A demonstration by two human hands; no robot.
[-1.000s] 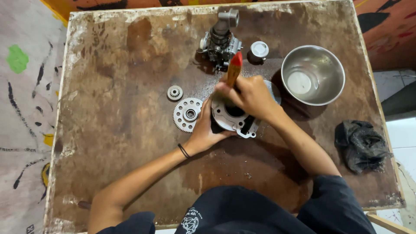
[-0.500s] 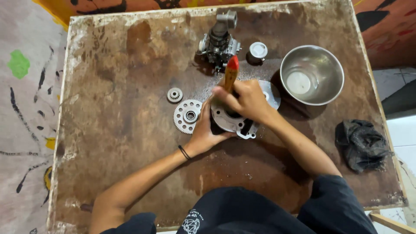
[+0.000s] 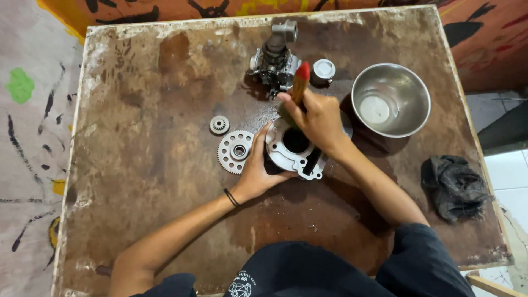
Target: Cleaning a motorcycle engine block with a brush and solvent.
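Near the middle of the stained brown counter (image 3: 137,99), the left hand (image 3: 257,168) is wrapping its grip around the side of a silver engine casting (image 3: 291,148) with a round bore, steadying it flat on the wood. The right hand (image 3: 318,122) is closing its grip on a brush with a red-tipped handle (image 3: 300,80), its bristle end hidden behind the fingers at the casting's upper rim. Judging by the wet sheen around the part, cleaning seems underway, not finished. Just left of the casting, a toothed sprocket (image 3: 235,151) and a small gear (image 3: 219,124) are lying apart, looking bright. Beyond, a darker engine assembly (image 3: 274,60) and a small round cap (image 3: 323,70) are waiting, with a steel bowl (image 3: 391,99) and a black rag (image 3: 454,186) to the right.
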